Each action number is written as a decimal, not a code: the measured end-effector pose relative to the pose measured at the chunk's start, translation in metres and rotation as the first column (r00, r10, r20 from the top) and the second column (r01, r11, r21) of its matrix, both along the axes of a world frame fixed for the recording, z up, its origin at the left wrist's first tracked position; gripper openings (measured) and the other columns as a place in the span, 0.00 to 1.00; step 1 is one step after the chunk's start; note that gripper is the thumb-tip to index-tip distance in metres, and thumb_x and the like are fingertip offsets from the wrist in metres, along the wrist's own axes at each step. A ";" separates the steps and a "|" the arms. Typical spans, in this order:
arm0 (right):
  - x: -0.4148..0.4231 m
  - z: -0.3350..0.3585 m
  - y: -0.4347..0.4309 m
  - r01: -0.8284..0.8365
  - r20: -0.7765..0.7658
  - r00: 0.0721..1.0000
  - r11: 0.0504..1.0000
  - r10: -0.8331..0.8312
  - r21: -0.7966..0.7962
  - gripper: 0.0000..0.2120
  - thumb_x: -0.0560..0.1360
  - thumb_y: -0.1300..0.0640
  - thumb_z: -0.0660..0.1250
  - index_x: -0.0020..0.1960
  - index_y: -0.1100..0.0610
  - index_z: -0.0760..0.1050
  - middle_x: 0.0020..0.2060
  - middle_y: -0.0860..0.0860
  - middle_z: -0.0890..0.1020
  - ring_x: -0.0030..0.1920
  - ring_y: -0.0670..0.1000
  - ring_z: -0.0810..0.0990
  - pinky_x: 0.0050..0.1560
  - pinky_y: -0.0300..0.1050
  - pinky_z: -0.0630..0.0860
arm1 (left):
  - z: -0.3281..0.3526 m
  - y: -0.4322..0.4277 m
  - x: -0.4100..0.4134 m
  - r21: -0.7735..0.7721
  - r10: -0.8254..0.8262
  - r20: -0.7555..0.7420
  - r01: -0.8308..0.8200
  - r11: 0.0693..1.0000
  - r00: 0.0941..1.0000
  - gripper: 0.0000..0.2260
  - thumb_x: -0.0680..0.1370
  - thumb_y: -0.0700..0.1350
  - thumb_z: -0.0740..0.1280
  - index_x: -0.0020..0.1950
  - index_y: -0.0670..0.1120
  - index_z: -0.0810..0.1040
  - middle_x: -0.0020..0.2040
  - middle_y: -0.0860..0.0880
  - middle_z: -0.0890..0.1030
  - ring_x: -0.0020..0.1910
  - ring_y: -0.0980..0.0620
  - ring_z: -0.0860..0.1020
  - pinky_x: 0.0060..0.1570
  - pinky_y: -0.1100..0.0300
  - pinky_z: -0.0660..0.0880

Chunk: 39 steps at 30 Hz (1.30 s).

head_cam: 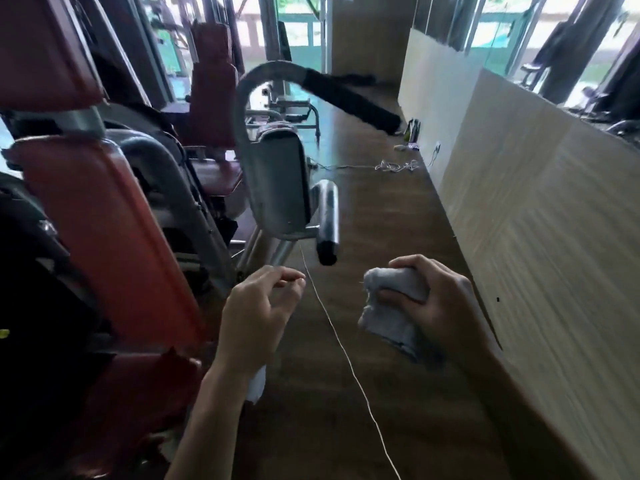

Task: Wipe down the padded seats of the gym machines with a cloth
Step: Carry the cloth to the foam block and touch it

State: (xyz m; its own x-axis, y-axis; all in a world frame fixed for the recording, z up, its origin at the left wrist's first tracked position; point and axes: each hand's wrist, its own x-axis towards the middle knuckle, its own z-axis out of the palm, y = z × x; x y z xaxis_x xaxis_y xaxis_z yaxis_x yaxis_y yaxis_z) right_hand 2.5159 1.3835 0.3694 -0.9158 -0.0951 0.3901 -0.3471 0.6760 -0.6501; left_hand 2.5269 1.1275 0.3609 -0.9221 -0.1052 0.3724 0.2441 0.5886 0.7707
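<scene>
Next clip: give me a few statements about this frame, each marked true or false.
1. The right hand grips a bunched grey cloth. True.
2. The cloth is pressed against a seat pad. False: it is held over the wooden floor, apart from the pads at the left.
3. A thin thread runs between the two hands. True.
4. The machine's pads are blue. False: they are red.
5. The left hand rests flat on the metal frame. False: it touches no part of the machine, and its fingers are curled.
</scene>
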 end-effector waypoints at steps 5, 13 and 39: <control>-0.046 0.004 0.080 -0.009 -0.014 1.000 1.000 0.009 0.010 0.18 0.68 0.44 0.79 0.54 0.46 0.80 0.47 0.41 0.82 0.48 0.41 0.81 0.50 0.41 0.76 | 0.007 0.085 -0.035 0.014 -0.006 0.019 0.005 1.000 1.000 0.07 0.78 0.52 0.68 0.50 0.53 0.84 0.47 0.59 0.84 0.50 0.61 0.82 0.54 0.51 0.79; -0.125 -0.012 0.117 -0.045 0.012 0.999 0.997 0.046 -0.055 0.18 0.68 0.44 0.79 0.55 0.45 0.79 0.48 0.42 0.83 0.49 0.44 0.81 0.51 0.51 0.78 | 0.019 0.131 -0.100 -0.049 -0.011 -0.004 0.010 0.999 1.000 0.03 0.78 0.47 0.71 0.47 0.53 0.84 0.45 0.61 0.83 0.48 0.60 0.82 0.50 0.58 0.78; -0.403 -0.036 0.223 -0.034 0.042 0.999 0.999 0.034 -0.004 0.17 0.68 0.42 0.78 0.54 0.44 0.79 0.47 0.41 0.82 0.48 0.40 0.80 0.51 0.34 0.74 | -0.043 0.240 -0.394 -0.150 -0.015 0.059 0.024 0.988 0.998 0.08 0.77 0.56 0.65 0.47 0.55 0.82 0.47 0.61 0.81 0.50 0.58 0.80 0.50 0.51 0.78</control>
